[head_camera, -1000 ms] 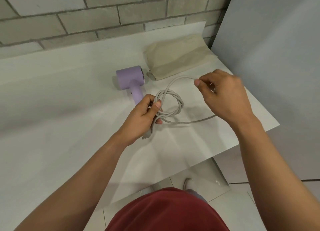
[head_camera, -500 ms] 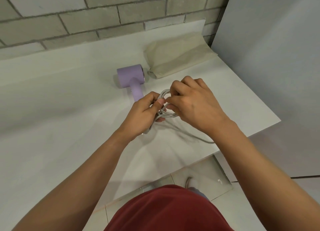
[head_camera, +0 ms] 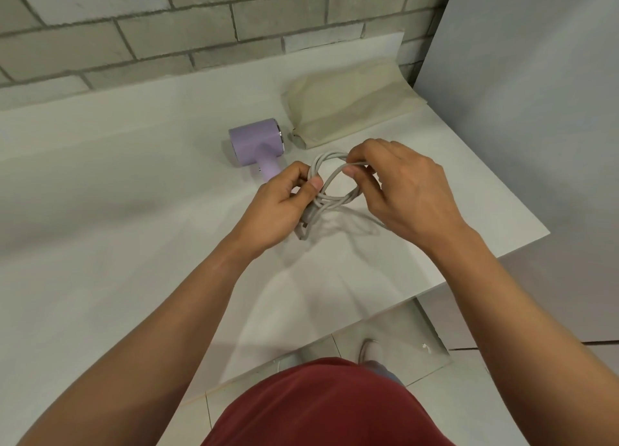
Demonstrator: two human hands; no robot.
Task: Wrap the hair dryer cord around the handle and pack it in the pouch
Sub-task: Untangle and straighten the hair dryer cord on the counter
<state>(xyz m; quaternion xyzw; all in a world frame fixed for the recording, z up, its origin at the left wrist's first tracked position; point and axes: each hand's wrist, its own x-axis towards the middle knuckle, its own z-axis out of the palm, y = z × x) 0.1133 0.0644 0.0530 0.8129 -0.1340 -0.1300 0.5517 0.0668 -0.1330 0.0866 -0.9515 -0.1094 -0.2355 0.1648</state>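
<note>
A lilac hair dryer (head_camera: pixel 257 142) lies on the white counter (head_camera: pixel 134 211), its handle pointing toward me and partly hidden by my left hand (head_camera: pixel 284 204). That hand grips the lower handle together with several loops of the grey cord (head_camera: pixel 330 197), thumb pressed on the coil. My right hand (head_camera: pixel 398 191) pinches the top of the cord loop between thumb and fingers. A loose stretch of cord trails on the counter under my right hand. The beige fabric pouch (head_camera: pixel 348 107) lies flat behind the dryer, its opening toward the dryer head.
A brick wall (head_camera: pixel 201 26) runs along the back of the counter. A grey panel (head_camera: pixel 536 110) stands to the right. The counter's front edge is cut diagonally near my body, with tiled floor (head_camera: pixel 469 395) below.
My right hand swept from the right with the cord to the coil at my left hand, and now holds a fresh loop raised above it. The dryer stays put.
</note>
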